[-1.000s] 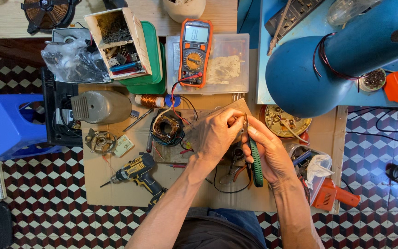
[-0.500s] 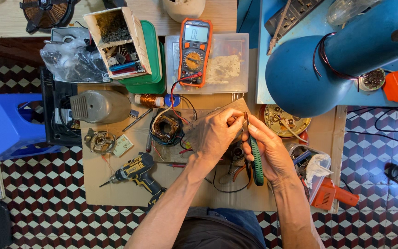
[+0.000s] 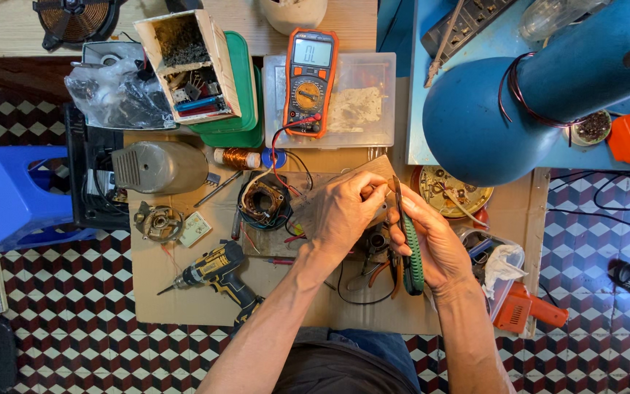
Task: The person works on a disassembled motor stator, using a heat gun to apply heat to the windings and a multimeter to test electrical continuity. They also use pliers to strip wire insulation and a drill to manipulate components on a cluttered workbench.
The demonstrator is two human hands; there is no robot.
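**Hands stay close over the small part**

Almost nothing has moved in the last second. Both hands are in the same spot as before, close together over the middle of the cardboard mat point(image 3: 184, 299). That looks like slow, careful work, not a big move.

The right hand point(image 3: 432, 244) is closed around the pliers point(image 3: 411, 252). They have green grips and their thin tip points up, away from the body. The left hand point(image 3: 340, 211) is curled next to it, with its fingertips pinched right at the pliers' tip. Something small may be pinched there, but it is too tiny to see, so I cannot tell what it is.

Just under the two hands sits a small dark motor part point(image 3: 377, 239), with thin wires point(image 3: 362, 288) looping out below it toward the body. Left of the grip, close by, is a round coil point(image 3: 262, 201) with copper inside. Above the grip is an orange meter point(image 3: 309, 73) on a clear box, and its red wire runs down toward the hands. Farther left and lower lies a yellow drill point(image 3: 216, 273). A grey cover point(image 3: 158, 166) rests well off to the left. A big blue lamp point(image 3: 541, 87) hangs over to the right.
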